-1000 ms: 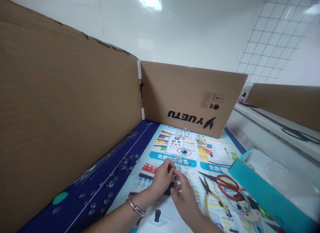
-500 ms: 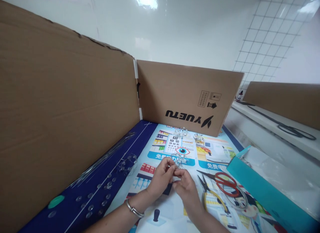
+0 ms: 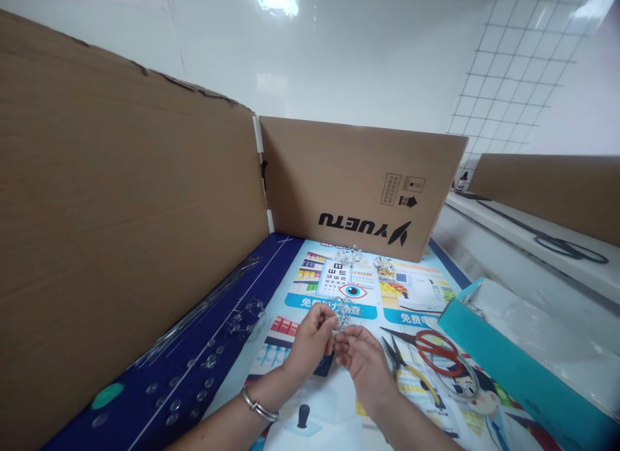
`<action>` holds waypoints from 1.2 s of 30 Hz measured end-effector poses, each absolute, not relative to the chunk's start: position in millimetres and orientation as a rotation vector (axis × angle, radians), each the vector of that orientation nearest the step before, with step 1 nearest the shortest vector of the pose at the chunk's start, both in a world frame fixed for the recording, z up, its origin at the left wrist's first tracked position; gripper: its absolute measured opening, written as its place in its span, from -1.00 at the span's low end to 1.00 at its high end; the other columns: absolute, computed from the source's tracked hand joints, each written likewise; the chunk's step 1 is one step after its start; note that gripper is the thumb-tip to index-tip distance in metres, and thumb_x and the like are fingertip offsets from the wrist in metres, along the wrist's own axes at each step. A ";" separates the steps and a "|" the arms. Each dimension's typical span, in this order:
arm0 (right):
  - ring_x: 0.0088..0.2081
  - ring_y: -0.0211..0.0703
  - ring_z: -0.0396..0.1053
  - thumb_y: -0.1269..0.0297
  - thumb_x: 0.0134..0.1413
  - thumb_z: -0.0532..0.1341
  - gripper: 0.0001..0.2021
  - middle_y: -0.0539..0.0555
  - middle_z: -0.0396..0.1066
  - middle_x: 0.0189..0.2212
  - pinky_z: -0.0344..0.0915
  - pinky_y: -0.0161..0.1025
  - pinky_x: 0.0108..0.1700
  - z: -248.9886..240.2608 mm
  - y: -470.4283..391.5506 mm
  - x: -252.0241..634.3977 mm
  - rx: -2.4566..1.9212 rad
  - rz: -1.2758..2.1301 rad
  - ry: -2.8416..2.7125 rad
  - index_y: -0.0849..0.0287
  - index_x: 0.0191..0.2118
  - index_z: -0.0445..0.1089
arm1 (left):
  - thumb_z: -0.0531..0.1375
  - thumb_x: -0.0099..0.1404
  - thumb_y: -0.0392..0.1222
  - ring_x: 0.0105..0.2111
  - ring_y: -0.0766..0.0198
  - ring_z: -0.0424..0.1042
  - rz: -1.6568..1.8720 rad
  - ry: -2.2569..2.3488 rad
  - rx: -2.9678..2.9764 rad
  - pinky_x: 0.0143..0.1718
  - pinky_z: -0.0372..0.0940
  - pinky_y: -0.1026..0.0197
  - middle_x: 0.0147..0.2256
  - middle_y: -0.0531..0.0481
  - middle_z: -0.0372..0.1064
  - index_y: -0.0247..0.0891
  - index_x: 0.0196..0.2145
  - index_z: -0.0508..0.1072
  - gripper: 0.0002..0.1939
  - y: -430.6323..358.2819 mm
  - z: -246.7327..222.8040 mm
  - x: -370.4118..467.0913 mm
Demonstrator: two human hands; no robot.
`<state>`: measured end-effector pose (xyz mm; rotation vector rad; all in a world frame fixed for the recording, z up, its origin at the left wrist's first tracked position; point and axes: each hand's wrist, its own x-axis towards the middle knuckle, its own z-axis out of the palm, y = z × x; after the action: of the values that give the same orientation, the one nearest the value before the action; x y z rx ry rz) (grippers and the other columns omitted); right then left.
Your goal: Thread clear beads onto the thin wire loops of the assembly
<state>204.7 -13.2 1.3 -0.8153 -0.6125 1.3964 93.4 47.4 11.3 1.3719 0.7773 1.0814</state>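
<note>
My left hand grips the near end of a clear bead-and-silver-wire cluster, which projects beyond the fingertips above the printed, blue-edged desk. My right hand has its fingertips drawn together just beside it; whether this grip holds wire I cannot tell. To the right lie yellow-handled black pliers and red-handled scissors.

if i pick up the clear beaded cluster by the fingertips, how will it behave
The clear beaded cluster will probably flex, since it looks thin and wiry. It is likely light, being small and open. Its uneven outline may make it snag rather than roll.
</note>
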 end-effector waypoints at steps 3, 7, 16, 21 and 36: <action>-0.44 -0.24 0.35 0.28 -0.07 0.17 -0.81 0.05 0.38 -0.44 0.20 -0.34 -0.45 4.3 -10.7 208.3 -0.939 1.411 -0.683 0.18 -0.28 0.22 | -0.02 0.26 -0.17 -0.69 0.45 0.14 1.029 0.794 1.578 -0.65 0.06 0.38 -0.52 0.15 0.20 -0.21 -0.36 0.16 -0.92 43.2 10.1 92.7; -0.48 -0.33 0.34 0.20 0.00 0.03 -0.81 0.03 0.39 -0.40 0.18 -0.41 -0.52 14.7 -5.6 225.4 -1.422 1.327 -1.121 0.14 -0.24 0.18 | -0.03 0.25 -0.25 -0.48 0.30 0.29 0.917 0.869 1.988 -0.46 0.11 0.32 -0.46 0.07 0.28 -0.19 -0.34 0.24 -0.92 40.3 8.4 90.2; -0.68 -0.33 0.23 0.27 -0.09 0.11 -0.86 -0.05 0.30 -0.72 0.09 -0.40 -0.62 36.4 4.8 297.2 -1.757 1.092 -1.561 0.18 -0.56 0.31 | -0.04 0.15 -0.44 -0.43 0.20 0.31 0.751 0.940 2.508 -0.45 0.04 0.28 -0.41 0.01 0.33 -0.16 -0.30 0.31 -0.75 44.8 -6.9 88.9; -0.31 -0.20 0.32 0.32 -0.08 0.09 -0.84 0.02 0.38 -0.37 0.23 -0.25 -0.25 52.2 14.2 296.3 -1.698 0.704 -1.629 0.13 -0.31 0.34 | -0.02 0.12 -0.44 -0.42 0.18 0.32 0.767 0.882 2.612 -0.43 0.06 0.25 -0.38 0.01 0.35 -0.16 -0.28 0.30 -0.73 43.2 -7.9 90.3; -0.16 -0.15 0.30 0.45 0.01 0.07 -0.68 0.06 0.40 -0.23 0.13 -0.25 -0.12 45.1 37.2 261.4 -1.786 -0.076 -2.129 0.04 -0.11 0.36 | 0.00 0.14 -0.50 -0.25 0.14 0.27 0.876 0.703 2.777 -0.22 0.12 0.12 -0.36 -0.05 0.38 -0.22 -0.28 0.35 -0.72 34.5 14.4 86.8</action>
<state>261.4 37.2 45.1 -1.7864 -2.1292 -0.0761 86.8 34.5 14.4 2.7774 0.7030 0.8757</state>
